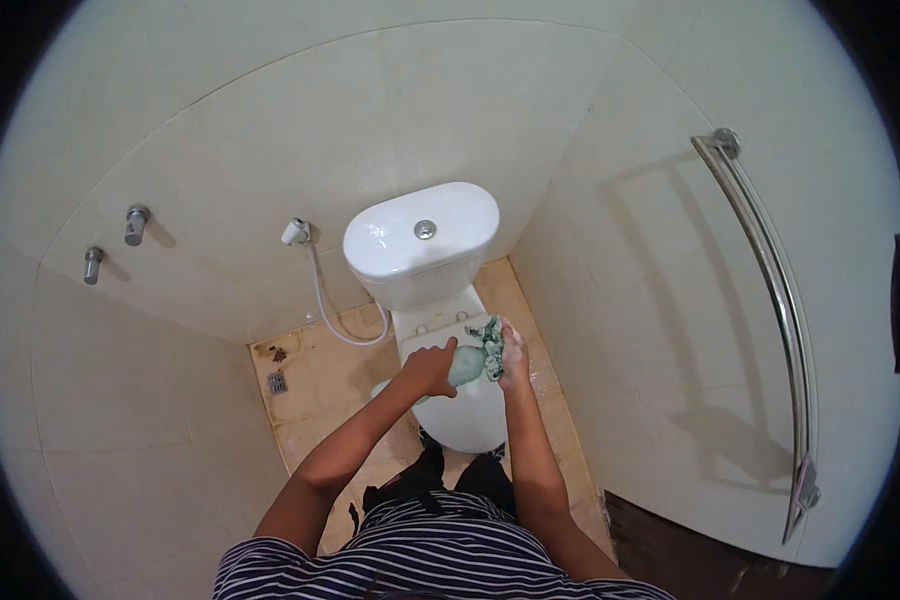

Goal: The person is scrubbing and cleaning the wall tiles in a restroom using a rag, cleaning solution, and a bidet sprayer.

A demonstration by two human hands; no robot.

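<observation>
My left hand [430, 367] grips a pale green translucent plastic container [466, 365] above the closed lid [461, 416] of a white toilet. One end of the container points toward my right hand [514, 352], and part of it is hidden behind my left hand and forearm. White foam covers much of my right hand, which holds a crumpled green scrubbing cloth or mesh [493, 349] with suds on it. The cloth is right beside the container's end; whether they touch I cannot tell. Behind the lid stands the toilet cistern [397, 251] with a round chrome flush button [425, 229].
A white bidet sprayer [295, 232] hangs on the back wall, its hose [330, 322] looping down near the cistern. Two chrome valves [136, 225] project at left. A steel towel rail [772, 285] runs along the right wall. The tiled floor has a drain grate [277, 383].
</observation>
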